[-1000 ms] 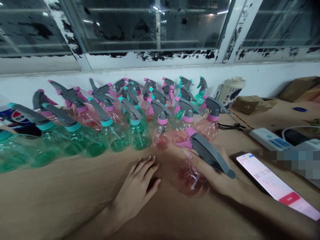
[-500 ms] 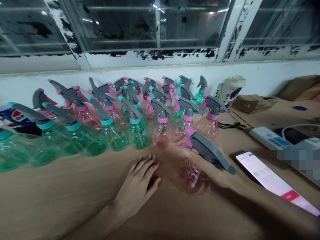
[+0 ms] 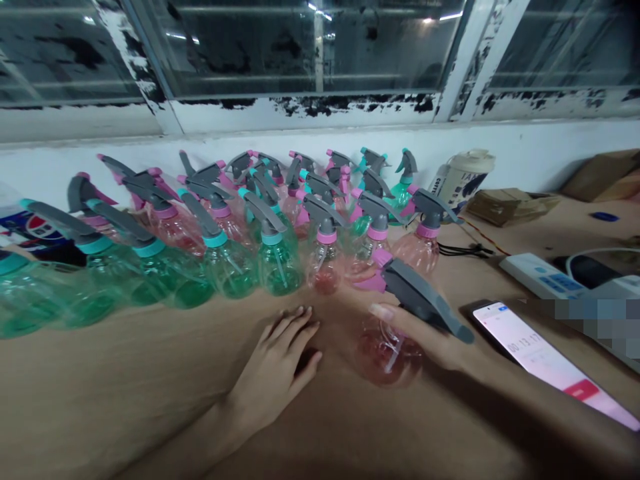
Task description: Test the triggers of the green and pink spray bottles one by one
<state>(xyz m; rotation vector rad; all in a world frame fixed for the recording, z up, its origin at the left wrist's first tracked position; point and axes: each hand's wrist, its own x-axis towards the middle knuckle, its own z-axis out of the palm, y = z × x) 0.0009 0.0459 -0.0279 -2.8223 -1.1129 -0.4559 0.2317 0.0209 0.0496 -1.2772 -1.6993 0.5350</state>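
My right hand [image 3: 425, 337] is wrapped round the neck of a pink see-through spray bottle [image 3: 387, 353] with a grey trigger head [image 3: 420, 300], which stands on the brown table [image 3: 125, 400] just in front of the others. My left hand [image 3: 275, 373] lies flat on the table to its left, fingers stretched out and holding nothing. Behind both hands stand several rows of spray bottles, green ones [image 3: 225, 267] to the left and pink ones [image 3: 420, 247] to the right, all with grey triggers.
A phone [image 3: 545, 363] with a lit timer screen lies right of the held bottle. Further right are a white power strip [image 3: 540, 277] and cables. A white cup [image 3: 463, 180], cardboard pieces [image 3: 505, 203] and a window wall stand behind. A blue-labelled bottle [image 3: 25, 233] is at far left.
The held pink bottle has shifted slightly away from me towards the rows. My left hand has stayed flat in place.
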